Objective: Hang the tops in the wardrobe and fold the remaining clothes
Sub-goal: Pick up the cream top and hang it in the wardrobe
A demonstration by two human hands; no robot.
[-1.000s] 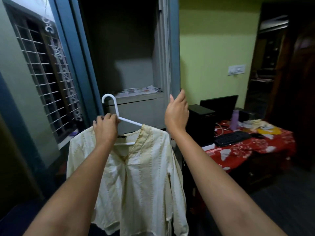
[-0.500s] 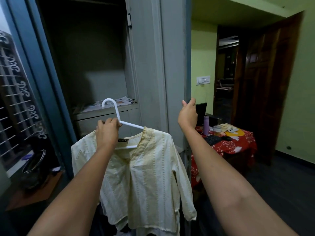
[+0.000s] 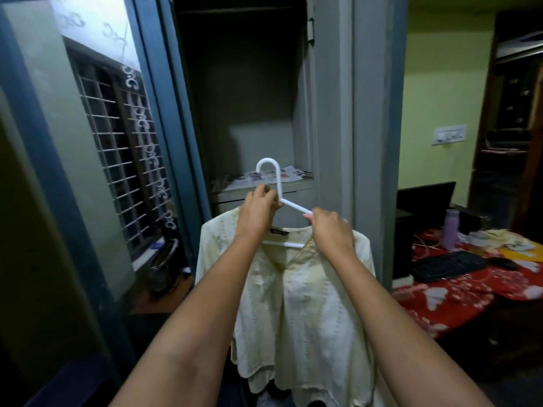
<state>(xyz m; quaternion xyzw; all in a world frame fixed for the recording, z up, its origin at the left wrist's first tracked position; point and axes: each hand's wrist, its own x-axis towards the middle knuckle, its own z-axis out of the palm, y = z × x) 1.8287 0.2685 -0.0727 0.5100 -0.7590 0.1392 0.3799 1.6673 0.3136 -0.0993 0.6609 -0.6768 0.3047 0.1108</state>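
A cream top [image 3: 296,304] hangs on a white plastic hanger [image 3: 271,179] in front of the open wardrobe [image 3: 249,98]. My left hand [image 3: 258,211] grips the hanger at the base of its hook. My right hand [image 3: 330,232] pinches the hanger's right arm where it meets the top's shoulder. The hook points up, level with the wardrobe's inner shelf [image 3: 264,186], where printed papers lie. A dark rail [image 3: 235,8] runs across the top of the wardrobe.
The wardrobe's mirrored door [image 3: 73,142] stands open on the left. Its grey right door [image 3: 373,127] is beside my right hand. A table with a red cloth [image 3: 470,292] at the right carries a keyboard [image 3: 449,264], a purple bottle [image 3: 449,229] and loose clothes [image 3: 505,239].
My right hand has left the wardrobe door's edge and come down onto the hanger's right arm. The hanger and top are now centred before the wardrobe opening.
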